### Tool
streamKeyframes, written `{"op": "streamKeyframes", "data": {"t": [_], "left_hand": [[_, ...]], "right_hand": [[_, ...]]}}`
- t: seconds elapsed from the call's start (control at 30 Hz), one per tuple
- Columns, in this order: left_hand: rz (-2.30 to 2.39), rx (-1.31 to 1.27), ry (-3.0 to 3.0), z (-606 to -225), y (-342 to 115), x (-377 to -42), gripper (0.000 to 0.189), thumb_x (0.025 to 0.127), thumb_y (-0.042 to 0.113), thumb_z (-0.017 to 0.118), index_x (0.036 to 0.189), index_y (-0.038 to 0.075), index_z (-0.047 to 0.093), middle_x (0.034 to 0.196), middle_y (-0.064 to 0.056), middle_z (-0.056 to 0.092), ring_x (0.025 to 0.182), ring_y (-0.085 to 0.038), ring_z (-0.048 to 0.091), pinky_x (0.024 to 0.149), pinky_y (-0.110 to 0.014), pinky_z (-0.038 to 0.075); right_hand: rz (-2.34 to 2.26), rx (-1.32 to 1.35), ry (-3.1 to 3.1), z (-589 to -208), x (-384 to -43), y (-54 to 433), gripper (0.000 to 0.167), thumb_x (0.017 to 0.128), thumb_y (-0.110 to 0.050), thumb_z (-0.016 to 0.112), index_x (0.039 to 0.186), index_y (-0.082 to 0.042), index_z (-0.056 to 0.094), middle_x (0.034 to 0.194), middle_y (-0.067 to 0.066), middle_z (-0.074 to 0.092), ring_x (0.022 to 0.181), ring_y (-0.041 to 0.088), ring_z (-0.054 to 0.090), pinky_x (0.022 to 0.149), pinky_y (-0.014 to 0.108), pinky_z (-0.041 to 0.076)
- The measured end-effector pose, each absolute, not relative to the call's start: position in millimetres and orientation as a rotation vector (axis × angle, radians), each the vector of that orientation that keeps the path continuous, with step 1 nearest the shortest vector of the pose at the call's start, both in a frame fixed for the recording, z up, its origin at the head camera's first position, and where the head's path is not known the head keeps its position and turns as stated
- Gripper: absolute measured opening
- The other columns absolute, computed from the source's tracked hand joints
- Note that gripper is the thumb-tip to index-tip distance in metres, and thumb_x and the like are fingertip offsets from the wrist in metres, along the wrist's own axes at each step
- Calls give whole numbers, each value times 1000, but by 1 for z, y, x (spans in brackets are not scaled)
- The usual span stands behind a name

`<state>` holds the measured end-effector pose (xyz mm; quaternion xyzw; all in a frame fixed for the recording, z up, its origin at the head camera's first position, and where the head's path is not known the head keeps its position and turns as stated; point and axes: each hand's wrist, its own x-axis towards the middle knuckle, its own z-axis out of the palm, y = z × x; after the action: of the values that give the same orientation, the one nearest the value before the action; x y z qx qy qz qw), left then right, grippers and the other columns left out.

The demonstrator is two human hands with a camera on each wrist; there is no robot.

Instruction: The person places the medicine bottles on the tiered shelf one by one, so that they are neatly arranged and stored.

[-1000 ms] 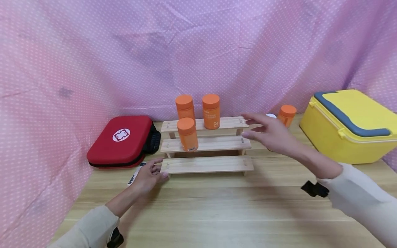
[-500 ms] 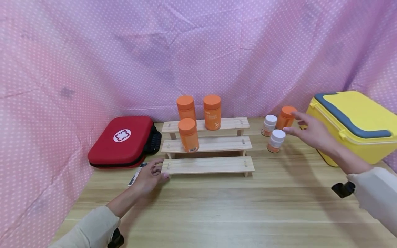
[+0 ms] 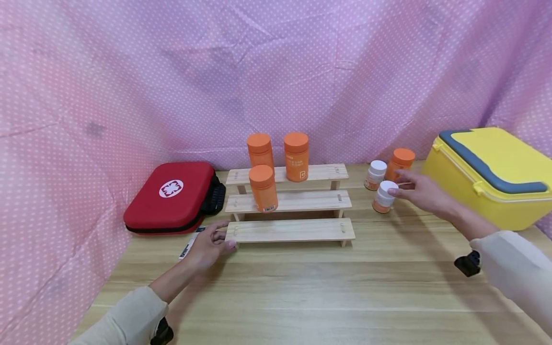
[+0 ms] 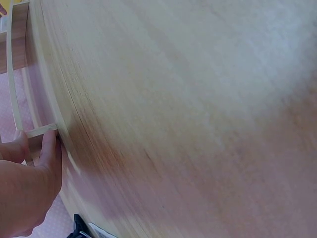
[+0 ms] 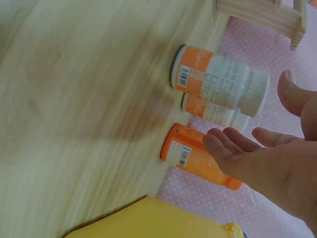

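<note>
My left hand [image 3: 204,247] grips the left end of a three-tier wooden rack [image 3: 293,231]; the left wrist view shows thumb and fingers pinching its end. Two orange bottles stand on the top tier, one [image 3: 260,152] left of the other [image 3: 296,160]. A third orange bottle [image 3: 264,189] is on the middle tier. My right hand [image 3: 424,192] reaches to the near white-capped bottle [image 3: 382,199]. In the right wrist view, the thumb stands apart from its cap and the fingers are extended. Behind are another white-capped bottle [image 3: 375,177] and an orange bottle [image 3: 396,165].
A red first-aid case [image 3: 170,196] lies left of the rack, with a white-and-dark flat item [image 3: 187,248] partly behind my left hand. At the right stands a yellow box [image 3: 487,191] with a grey handle. A pink dotted cloth [image 3: 276,72] hangs behind the table [image 3: 302,297].
My right hand has moved from beside the rack's top tier to the right, then slightly back left to the near white-capped bottle. My left hand stays on the rack.
</note>
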<state>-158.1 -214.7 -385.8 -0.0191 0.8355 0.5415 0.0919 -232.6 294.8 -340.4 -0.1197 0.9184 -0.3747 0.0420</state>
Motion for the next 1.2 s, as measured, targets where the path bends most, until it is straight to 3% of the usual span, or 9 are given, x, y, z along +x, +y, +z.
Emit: {"op": "streamKeyframes", "data": {"t": [0.13, 0.23, 0.33, 0.4, 0.57, 0.8, 1.03, 1.2], "left_hand": [[1598, -66, 2485, -385, -215, -158, 60, 88, 0, 66, 141, 1, 39, 107, -18, 67, 94, -18, 65, 77, -22, 51], [1593, -71, 2486, -385, -214, -157, 59, 89, 1, 66, 141, 1, 39, 106, -17, 67, 92, -17, 65, 77, -22, 51], [1600, -67, 2482, -385, -214, -158, 60, 88, 1, 67, 141, 1, 39, 106, -17, 67, 92, -17, 65, 76, -22, 51], [1604, -67, 2479, -385, -214, -158, 60, 88, 1, 67, 142, 1, 39, 106, -17, 67, 93, -18, 65, 77, -22, 51], [1592, -83, 2482, -384, -214, -158, 61, 88, 1, 67, 142, 2, 39, 107, -17, 67, 95, -18, 65, 78, -24, 51], [1602, -68, 2486, -385, -214, -157, 60, 88, -1, 66, 141, 1, 38, 108, -18, 67, 96, -19, 65, 78, -23, 51], [1589, -73, 2494, -385, -215, -158, 60, 88, 0, 67, 141, 1, 39, 108, -18, 67, 96, -19, 65, 79, -23, 52], [1564, -78, 2509, -385, -215, -158, 60, 88, 2, 67, 142, 2, 39, 107, -17, 67, 94, -18, 65, 78, -23, 51]], "right_hand": [[-1143, -394, 2827, -345, -233, 290, 58, 98, -23, 57, 141, 11, 35, 132, 36, 46, 116, 51, 49, 95, 57, 42], [-1159, -413, 2852, -350, -234, 288, 47, 99, -20, 55, 135, 9, 45, 127, 31, 53, 110, 43, 53, 90, 40, 47], [-1207, -445, 2864, -354, -235, 288, 38, 99, -16, 55, 127, 8, 52, 117, 26, 58, 100, 27, 55, 80, 22, 47], [-1245, -467, 2851, -357, -236, 288, 33, 99, -14, 55, 124, 8, 53, 113, 23, 59, 95, 16, 55, 76, 16, 47], [-1285, -509, 2840, -361, -239, 289, 30, 98, -9, 54, 122, 9, 54, 111, 24, 59, 88, -1, 53, 77, 22, 53], [-1298, -561, 2895, -357, -233, 288, 30, 96, -5, 57, 122, 10, 55, 109, 26, 61, 86, -5, 55, 72, 23, 55], [-1331, -640, 2888, -328, -217, 277, 31, 94, 0, 58, 123, 11, 55, 112, 28, 60, 87, -7, 56, 72, 18, 53], [-1418, -722, 2837, -303, -208, 265, 32, 93, 1, 59, 124, 10, 56, 111, 13, 61, 88, -2, 60, 73, 19, 54]]}}
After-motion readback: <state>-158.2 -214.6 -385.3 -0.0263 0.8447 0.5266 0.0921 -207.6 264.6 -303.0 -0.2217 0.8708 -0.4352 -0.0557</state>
